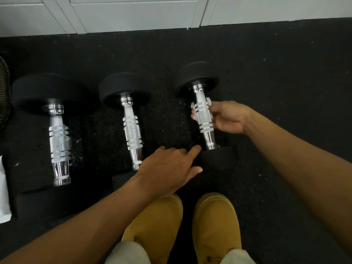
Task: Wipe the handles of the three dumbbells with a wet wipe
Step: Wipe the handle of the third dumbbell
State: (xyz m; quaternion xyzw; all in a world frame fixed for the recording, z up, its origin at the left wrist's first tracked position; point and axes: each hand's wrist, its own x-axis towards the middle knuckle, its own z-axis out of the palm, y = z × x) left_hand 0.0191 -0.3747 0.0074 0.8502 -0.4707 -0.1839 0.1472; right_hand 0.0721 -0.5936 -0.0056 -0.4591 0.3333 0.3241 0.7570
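Gripping the knurled chrome handle point(204, 116) of the right-hand black rubber-ended dumbbell point(198, 80), right hand point(226, 118) curled round it from the right, with a crumpled white wet wipe point(192, 108) caught between fingers and metal and showing at both sides of the bar. Fingertips wrapped under and peeking out at the handle's left edge.

Resting on the near black end point(219, 157) of that same dumbbell, left hand point(167, 168) lying flat, fingers straight and spread, index tip close to the foot of the chrome bar, holding nothing.

Lying side by side on the speckled black rubber floor point(285, 73), well apart from one another, the middle dumbbell point(132, 128) and the left-hand, larger dumbbell point(59, 141), both untouched, handles pointing toward the person. Bits of white fluff on the floor beside the left-hand handle.

No readable brand, label or writing anywhere on the weights.

Below the hands, two tan suede boots point(215, 223) with ribbed cream socks. At the left edge, a flat white packet point(4, 191), only partly in view; along the top, pale grey panelled cabinet fronts point(133, 14).
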